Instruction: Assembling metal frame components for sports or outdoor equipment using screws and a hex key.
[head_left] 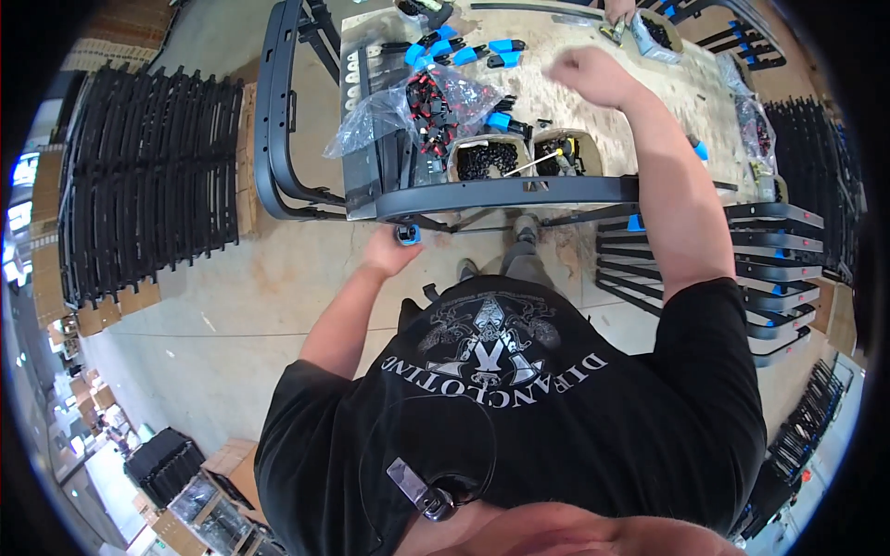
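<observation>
Below the near table edge, my left hand (387,252) is closed round a black part with a blue end (408,235), beside a long curved black metal frame (501,196) lying along that edge. My right hand (593,76) is over the wooden tabletop (593,116) with its fingers curled in; whatever they hold, if anything, is hidden. Left of it lie several black-and-blue clips (464,54) and a clear plastic bag of red and black parts (431,111). A box of small black pieces (487,161) and a box with a yellow-handled screwdriver (567,148) stand behind the frame.
Another person's hand (619,11) is at the far edge, near a carton of dark pieces (658,37). Stacked black frames (774,246) stand to my right. Upright black frame (278,111) is at the table's left; racked black bars (153,176) stand farther left.
</observation>
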Tool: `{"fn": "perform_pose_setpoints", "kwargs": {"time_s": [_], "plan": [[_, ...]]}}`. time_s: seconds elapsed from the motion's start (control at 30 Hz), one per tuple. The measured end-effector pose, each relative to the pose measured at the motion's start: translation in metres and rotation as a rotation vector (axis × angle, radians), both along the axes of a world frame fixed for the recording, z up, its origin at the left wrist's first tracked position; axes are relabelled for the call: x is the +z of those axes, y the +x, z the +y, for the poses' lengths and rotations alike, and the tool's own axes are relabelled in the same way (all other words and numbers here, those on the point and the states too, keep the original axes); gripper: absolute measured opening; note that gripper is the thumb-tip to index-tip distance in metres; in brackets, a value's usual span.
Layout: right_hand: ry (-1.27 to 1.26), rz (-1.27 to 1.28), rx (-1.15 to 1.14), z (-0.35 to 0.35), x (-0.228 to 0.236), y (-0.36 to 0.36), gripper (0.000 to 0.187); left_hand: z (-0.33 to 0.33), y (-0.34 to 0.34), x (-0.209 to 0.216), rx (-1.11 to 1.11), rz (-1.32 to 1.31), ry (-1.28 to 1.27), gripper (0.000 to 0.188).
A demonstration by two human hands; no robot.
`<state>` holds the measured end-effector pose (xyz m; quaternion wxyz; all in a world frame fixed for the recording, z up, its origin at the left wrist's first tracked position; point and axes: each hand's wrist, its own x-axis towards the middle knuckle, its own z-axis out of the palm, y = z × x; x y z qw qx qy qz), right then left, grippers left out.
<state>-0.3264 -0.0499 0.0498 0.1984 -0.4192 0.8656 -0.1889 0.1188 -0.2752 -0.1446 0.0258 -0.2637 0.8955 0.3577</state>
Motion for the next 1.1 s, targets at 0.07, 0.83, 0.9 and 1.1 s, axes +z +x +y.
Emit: {"fn": "perform_pose_setpoints", "kwargs": {"time_s": [0.07, 0.83, 0.9, 1.1], "plan": [[-0.114, -0.074, -0.044, -0.003, -0.005, 0.005, 0.045, -0.022, 0.002, 0.027, -0.136, -0.22, -0.064, 0.048], [0.058, -0.13, 0.083, -0.01, -0.009, 0.013, 0.044, -0.069, -0.265, 0.039, -0.281, -0.058, -0.34, 0.041], [0.049, -0.135, 0.074, -0.01, -0.006, 0.015, 0.044, -0.07, -0.259, 0.042, -0.215, -0.027, -0.192, 0.034], [0.041, -0.169, 0.073, -0.008, -0.012, 0.01, 0.045, -0.04, -0.241, 0.112, -0.212, 0.156, -0.178, 0.031]]}}
